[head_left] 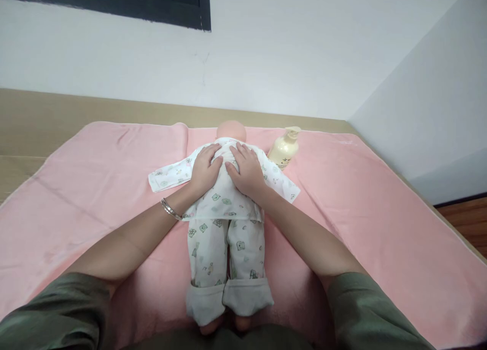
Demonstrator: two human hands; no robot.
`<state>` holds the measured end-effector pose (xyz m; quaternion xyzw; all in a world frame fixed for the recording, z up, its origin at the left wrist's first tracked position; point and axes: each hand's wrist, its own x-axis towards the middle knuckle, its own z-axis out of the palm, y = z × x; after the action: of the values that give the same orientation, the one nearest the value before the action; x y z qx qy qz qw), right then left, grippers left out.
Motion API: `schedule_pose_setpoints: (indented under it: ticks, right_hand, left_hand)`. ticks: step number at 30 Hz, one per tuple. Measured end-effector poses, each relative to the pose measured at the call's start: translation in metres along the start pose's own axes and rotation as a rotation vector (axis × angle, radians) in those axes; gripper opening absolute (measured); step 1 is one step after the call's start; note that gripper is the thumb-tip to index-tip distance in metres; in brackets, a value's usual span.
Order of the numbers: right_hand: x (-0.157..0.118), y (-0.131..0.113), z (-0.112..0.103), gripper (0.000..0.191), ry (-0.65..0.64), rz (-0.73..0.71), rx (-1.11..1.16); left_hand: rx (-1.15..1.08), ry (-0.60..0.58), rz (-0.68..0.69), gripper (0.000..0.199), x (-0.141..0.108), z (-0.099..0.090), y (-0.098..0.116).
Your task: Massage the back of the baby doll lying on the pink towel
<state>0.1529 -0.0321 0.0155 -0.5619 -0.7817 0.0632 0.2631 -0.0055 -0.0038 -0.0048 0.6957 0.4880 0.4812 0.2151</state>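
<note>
A baby doll (226,203) in a white printed top and trousers lies on a pink cloth (342,187), its bald head away from me and its feet near my body. The face is not visible. My left hand (206,170) rests flat on the left side of the doll's upper back, fingers spread. On the right side of the upper back lies my right hand (247,170), also with its fingers apart. The thumbs point toward each other with a small gap between them. Both trouser cuffs are folded up, and both sleeves stretch outward.
A cream pump bottle (284,148) stands on the cloth just beyond the doll's right-hand sleeve. Behind the cloth runs a wooden surface edge (114,109) against a white wall (285,50). A dark frame (182,10) is at the upper left.
</note>
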Motion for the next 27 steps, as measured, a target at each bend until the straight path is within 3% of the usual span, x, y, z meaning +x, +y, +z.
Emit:
schedule_pose_setpoints:
  ticks: [12,18,20,23,25,27]
  right_hand:
    - [0.0,-0.004,-0.007,0.06,-0.052,-0.014,-0.081]
    - [-0.024,-0.027,-0.007,0.06,0.047,0.051,-0.238]
    - [-0.033,-0.036,-0.007,0.059,0.051,0.005,-0.244]
    - [-0.033,-0.038,-0.009,0.055,-0.021,-0.188,-0.196]
    - [-0.021,-0.028,-0.012,0.054,-0.121,-0.281,-0.148]
    - [-0.004,-0.012,-0.016,0.055,-0.207,-0.281,-0.094]
  left_hand:
    - [-0.042,0.014,0.0,0.05,-0.001,0.001,-0.003]
    - [-0.054,0.04,-0.013,0.046,-0.002,0.001,-0.003]
    - [-0.06,0.052,-0.021,0.046,-0.003,0.002,-0.003]
    - [-0.084,0.073,-0.014,0.049,-0.004,0.003,-0.004]
    - [-0.095,0.082,0.002,0.052,-0.004,0.003,-0.005]
    - [-0.087,0.082,0.026,0.052,-0.004,0.003,-0.006]
